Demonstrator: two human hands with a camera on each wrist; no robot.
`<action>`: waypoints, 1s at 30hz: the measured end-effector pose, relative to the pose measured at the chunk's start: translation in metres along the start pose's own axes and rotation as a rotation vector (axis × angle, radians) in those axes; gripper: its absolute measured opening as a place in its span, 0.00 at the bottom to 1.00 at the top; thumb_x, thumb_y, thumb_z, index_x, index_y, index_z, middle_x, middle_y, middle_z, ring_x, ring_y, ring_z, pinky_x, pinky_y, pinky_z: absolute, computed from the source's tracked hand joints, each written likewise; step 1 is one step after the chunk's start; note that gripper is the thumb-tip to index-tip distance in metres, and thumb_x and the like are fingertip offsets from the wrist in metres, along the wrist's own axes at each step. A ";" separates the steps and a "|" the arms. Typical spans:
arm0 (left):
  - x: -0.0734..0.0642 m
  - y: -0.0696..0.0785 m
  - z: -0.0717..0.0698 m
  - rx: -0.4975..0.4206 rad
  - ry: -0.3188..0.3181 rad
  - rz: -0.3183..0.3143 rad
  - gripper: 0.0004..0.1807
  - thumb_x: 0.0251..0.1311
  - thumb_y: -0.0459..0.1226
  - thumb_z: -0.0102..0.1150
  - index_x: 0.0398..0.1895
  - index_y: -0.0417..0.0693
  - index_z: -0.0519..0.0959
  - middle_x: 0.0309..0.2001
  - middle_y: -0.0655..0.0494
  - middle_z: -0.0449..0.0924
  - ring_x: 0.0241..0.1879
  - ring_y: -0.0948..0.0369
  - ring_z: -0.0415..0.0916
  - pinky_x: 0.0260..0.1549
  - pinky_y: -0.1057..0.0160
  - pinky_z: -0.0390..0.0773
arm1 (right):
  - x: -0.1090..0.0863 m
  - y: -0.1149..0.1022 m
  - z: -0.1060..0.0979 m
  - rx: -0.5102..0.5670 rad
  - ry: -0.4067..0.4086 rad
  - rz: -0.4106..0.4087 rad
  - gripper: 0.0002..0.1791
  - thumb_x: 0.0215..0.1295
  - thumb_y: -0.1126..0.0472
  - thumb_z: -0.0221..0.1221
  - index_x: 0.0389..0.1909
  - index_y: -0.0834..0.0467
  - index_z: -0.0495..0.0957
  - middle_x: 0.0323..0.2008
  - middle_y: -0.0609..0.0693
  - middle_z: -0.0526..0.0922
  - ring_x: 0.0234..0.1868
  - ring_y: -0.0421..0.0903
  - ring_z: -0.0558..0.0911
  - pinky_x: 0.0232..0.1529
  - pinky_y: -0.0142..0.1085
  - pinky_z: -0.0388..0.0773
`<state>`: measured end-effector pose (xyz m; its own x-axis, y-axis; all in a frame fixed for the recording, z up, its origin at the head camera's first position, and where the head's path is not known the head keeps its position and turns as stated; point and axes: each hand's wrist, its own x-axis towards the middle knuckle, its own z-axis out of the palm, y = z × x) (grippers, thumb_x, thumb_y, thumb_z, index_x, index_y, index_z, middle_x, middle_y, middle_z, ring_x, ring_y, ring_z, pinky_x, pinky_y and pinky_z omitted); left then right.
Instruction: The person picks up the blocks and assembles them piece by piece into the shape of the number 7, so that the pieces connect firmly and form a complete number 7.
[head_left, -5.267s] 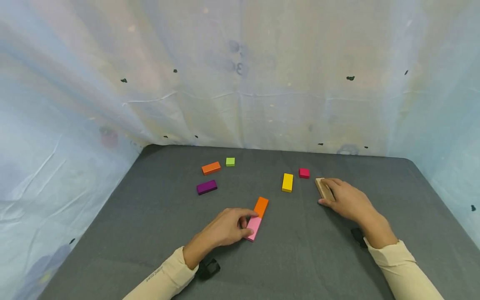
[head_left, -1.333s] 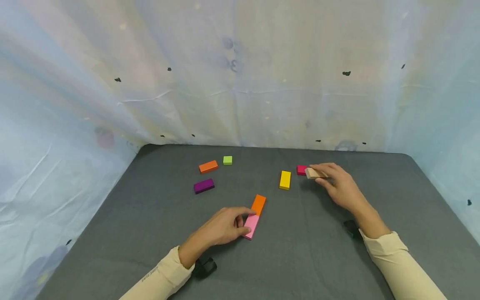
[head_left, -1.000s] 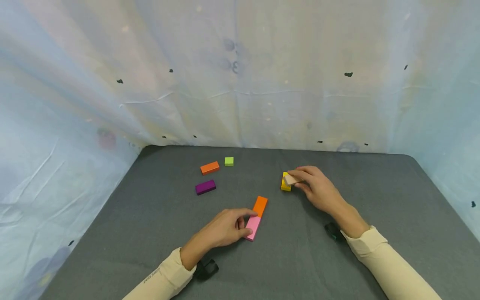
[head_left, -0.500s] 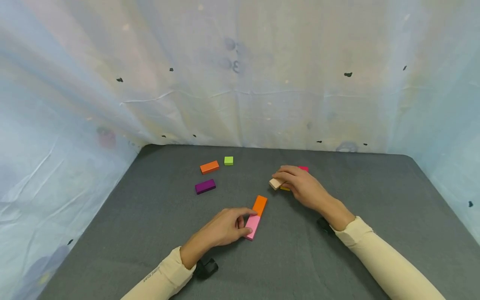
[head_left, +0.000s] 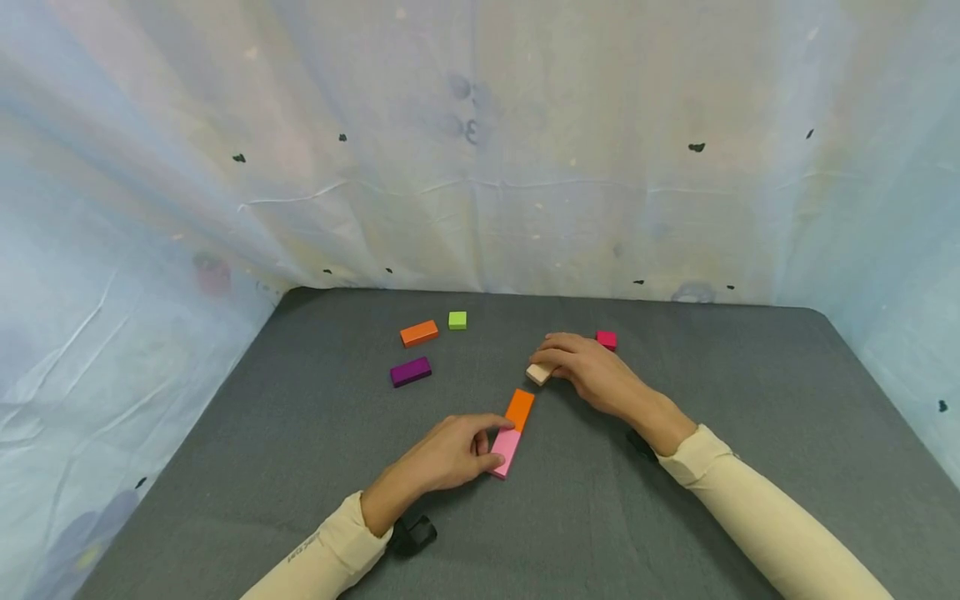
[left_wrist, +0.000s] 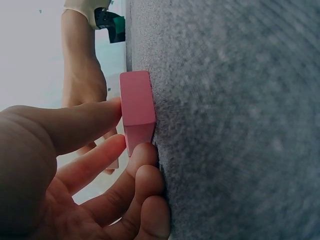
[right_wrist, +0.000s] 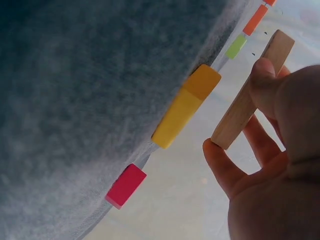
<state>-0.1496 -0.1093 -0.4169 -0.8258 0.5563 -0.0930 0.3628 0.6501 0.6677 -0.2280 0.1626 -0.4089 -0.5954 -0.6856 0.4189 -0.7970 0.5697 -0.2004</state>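
A pink block (head_left: 506,452) lies end to end with an orange block (head_left: 520,408) on the dark grey cloth. My left hand (head_left: 453,454) holds the pink block, thumb and index finger on it near the join; the left wrist view shows the other fingertips curled low beside the pink block (left_wrist: 137,100). My right hand (head_left: 592,373) pinches a plain wooden block (head_left: 537,372) just beyond the orange block's far end. In the right wrist view this wooden block (right_wrist: 250,95) is held off the cloth between thumb and fingers. The yellow block (right_wrist: 177,117) is hidden behind my right hand in the head view.
At the far left lie a second orange block (head_left: 419,333), a purple block (head_left: 410,372) and a small lime green block (head_left: 457,320). A small red block (head_left: 607,340) sits past my right hand. Pale patterned sheeting (head_left: 480,150) rises behind the table (head_left: 345,492).
My right hand has lifted the wooden block from the right side and carried it leftward, past the red and yellow blocks, close to the orange one. My left hand has kept its place.
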 end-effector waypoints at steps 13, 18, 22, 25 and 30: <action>0.001 0.002 -0.002 0.008 0.009 -0.001 0.22 0.61 0.40 0.68 0.60 0.55 0.79 0.23 0.64 0.72 0.20 0.68 0.66 0.20 0.69 0.66 | 0.009 0.000 0.003 0.015 -0.057 -0.035 0.19 0.64 0.70 0.63 0.54 0.53 0.82 0.56 0.51 0.82 0.64 0.54 0.77 0.65 0.50 0.71; -0.001 0.000 0.001 0.010 0.014 0.014 0.23 0.60 0.40 0.68 0.59 0.55 0.79 0.24 0.65 0.73 0.20 0.69 0.66 0.20 0.69 0.66 | 0.009 0.000 0.010 0.024 -0.078 -0.052 0.18 0.63 0.69 0.64 0.53 0.52 0.82 0.56 0.50 0.82 0.64 0.51 0.77 0.66 0.50 0.71; -0.002 0.000 0.002 0.009 0.018 0.014 0.23 0.60 0.40 0.68 0.59 0.54 0.80 0.24 0.65 0.72 0.19 0.69 0.66 0.20 0.69 0.66 | 0.009 -0.001 0.012 0.021 -0.081 -0.063 0.18 0.63 0.70 0.64 0.52 0.51 0.82 0.55 0.49 0.82 0.64 0.51 0.77 0.65 0.50 0.72; -0.002 0.001 0.002 0.009 0.017 0.010 0.23 0.60 0.40 0.68 0.59 0.55 0.80 0.23 0.65 0.72 0.19 0.69 0.66 0.20 0.69 0.66 | 0.009 -0.002 0.011 0.018 -0.090 -0.053 0.18 0.63 0.69 0.64 0.52 0.50 0.82 0.56 0.49 0.81 0.65 0.52 0.76 0.64 0.52 0.72; -0.002 0.002 0.001 0.005 0.015 -0.001 0.23 0.60 0.40 0.68 0.60 0.55 0.79 0.23 0.65 0.72 0.19 0.69 0.66 0.20 0.69 0.65 | 0.011 -0.004 0.010 0.008 -0.095 -0.039 0.18 0.64 0.69 0.63 0.53 0.50 0.82 0.56 0.48 0.81 0.65 0.53 0.76 0.63 0.54 0.73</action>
<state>-0.1469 -0.1084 -0.4162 -0.8326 0.5477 -0.0827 0.3638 0.6533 0.6640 -0.2325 0.1483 -0.4127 -0.5707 -0.7471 0.3408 -0.8202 0.5386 -0.1928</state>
